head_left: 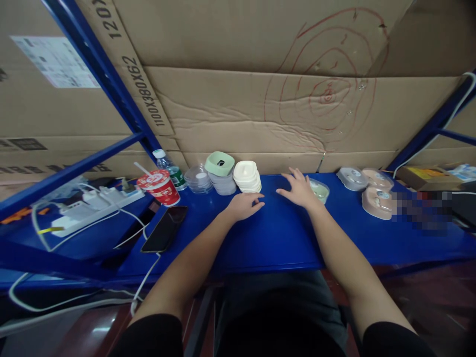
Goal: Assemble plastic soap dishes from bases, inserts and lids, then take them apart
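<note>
My left hand (245, 206) hovers just in front of a stack of cream-coloured square dishes (247, 177). Its thumb and fingers are a little apart, with nothing seen between them. My right hand (299, 189) is spread above the blue table, also holding nothing. Partly hidden behind that hand sits a green dish with a clear cover (319, 190). Left of the cream stack, a light green square dish (220, 163) tops a stack of grey ones (222, 183). Beside it stand clear plastic lids (198, 179), nested in a pile.
Three covered dishes, one grey (352, 178) and two pinkish (378, 202), are on the right. At left are a red paper cup (159, 187) with a straw, a water bottle (171, 168), a phone (165, 229) and a power strip (97, 208) with cables. Cardboard (223, 109) backs the table (267, 243).
</note>
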Action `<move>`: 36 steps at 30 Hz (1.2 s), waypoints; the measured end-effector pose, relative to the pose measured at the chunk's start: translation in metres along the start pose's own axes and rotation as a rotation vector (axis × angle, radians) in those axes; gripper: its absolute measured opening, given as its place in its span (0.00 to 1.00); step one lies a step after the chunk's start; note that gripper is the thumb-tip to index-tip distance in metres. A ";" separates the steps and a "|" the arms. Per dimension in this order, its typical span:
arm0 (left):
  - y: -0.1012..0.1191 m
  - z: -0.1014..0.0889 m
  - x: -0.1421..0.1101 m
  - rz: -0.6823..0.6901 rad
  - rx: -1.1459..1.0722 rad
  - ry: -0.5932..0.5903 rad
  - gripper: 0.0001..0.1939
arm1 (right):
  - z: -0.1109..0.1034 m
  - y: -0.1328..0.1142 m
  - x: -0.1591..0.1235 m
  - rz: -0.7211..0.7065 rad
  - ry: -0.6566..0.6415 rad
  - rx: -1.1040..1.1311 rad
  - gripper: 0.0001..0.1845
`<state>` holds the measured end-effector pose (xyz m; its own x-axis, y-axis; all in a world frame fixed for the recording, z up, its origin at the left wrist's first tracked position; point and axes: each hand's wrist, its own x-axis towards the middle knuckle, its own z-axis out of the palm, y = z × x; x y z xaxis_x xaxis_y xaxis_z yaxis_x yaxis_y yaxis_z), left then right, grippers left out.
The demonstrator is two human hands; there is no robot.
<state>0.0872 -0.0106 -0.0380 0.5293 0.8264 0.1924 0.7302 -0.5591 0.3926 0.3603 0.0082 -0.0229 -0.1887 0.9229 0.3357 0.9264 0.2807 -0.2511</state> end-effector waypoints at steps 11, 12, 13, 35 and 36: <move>-0.002 0.000 0.000 0.034 -0.007 0.025 0.23 | 0.003 0.038 0.004 0.155 -0.145 -0.097 0.50; -0.003 0.001 0.000 0.033 -0.002 0.047 0.23 | 0.004 0.033 0.004 0.121 -0.146 -0.089 0.51; -0.004 0.001 0.000 0.032 0.003 0.069 0.23 | 0.005 0.027 0.004 0.086 -0.148 -0.074 0.51; -0.034 -0.042 -0.007 -0.083 -0.211 1.402 0.15 | -0.023 -0.044 -0.021 -0.327 0.207 0.376 0.40; -0.041 -0.049 -0.005 -0.142 -0.293 1.510 0.14 | -0.022 -0.043 -0.020 -0.328 0.215 0.375 0.38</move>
<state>0.0329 0.0114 -0.0114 -0.5815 0.2672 0.7684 0.5323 -0.5894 0.6077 0.3317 -0.0283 0.0014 -0.3409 0.7072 0.6194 0.6425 0.6562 -0.3956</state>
